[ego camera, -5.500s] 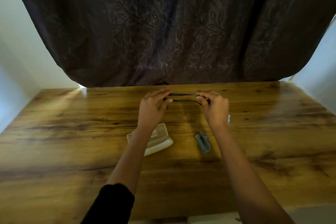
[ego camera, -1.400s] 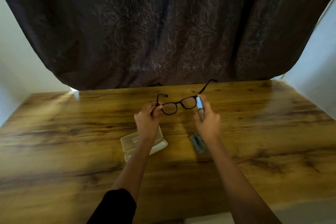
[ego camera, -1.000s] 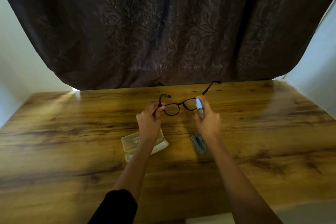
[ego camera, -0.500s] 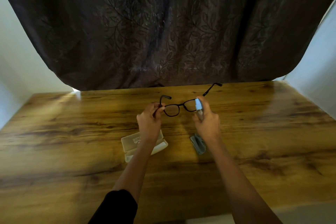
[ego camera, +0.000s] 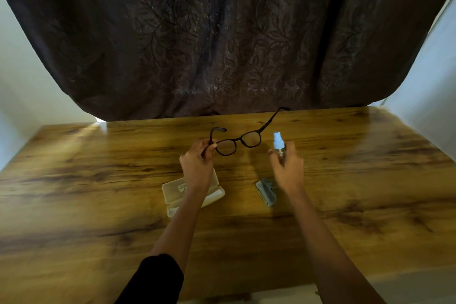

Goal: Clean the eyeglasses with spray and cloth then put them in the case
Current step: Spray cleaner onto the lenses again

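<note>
**Spray stage.** My left hand (ego camera: 197, 163) pinches the eyeglasses (ego camera: 238, 142) at one hinge, its grip closed on the frame. This holds them above the surface (ego camera: 98, 180) with temples unfolded and both lenses exposed. My right hand (ego camera: 288, 170) has its grip wrapped round the spray bottle (ego camera: 279, 145), upright and just beside the lenses, presumably for misting. The cloth (ego camera: 266, 192) and the open case (ego camera: 172, 191) lie near, below the hands, which I judge convenient for wiping and stowing.

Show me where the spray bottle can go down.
Bare wood runs right of the cloth and right hand to the table edge, and left of the case. The middle is crowded: case, cloth and left hand sit close.
</note>
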The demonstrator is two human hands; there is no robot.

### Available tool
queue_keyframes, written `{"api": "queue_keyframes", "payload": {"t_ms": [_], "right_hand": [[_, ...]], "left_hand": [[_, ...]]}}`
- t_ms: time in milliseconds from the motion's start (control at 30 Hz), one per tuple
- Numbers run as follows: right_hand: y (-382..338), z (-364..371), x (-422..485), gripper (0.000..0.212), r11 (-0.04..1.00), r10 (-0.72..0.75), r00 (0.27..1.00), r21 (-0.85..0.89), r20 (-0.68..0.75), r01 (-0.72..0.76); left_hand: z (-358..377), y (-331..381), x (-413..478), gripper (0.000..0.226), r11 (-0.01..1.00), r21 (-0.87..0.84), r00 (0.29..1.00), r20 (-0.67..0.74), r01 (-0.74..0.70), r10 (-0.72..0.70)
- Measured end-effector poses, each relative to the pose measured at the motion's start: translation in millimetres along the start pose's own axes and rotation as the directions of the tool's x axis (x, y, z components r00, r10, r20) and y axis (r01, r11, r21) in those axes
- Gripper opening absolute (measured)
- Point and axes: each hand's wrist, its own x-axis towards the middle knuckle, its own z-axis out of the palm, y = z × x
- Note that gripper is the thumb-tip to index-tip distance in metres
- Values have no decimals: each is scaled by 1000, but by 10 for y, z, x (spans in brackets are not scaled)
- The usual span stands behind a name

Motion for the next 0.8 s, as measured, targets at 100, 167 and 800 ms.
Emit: {"api": "queue_keyframes", "payload": {"t_ms": [100, 167, 800], "right_hand": [[98, -72, 43, 31, 1000, 24, 999, -14, -47, -25], [170, -91, 69, 35, 998, 57, 996, 0, -62, -58], [469, -138, 80, 45, 937, 348, 932, 64, -101, -343]], "left_hand": [[-5, 8, -23, 17, 1000, 22, 1000, -5, 12, -12], [-9, 34, -39, 16, 999, 42, 1000, -16, 4, -3], [43, 26, -60, 12, 998, 54, 1000, -21, 19, -18]]}}
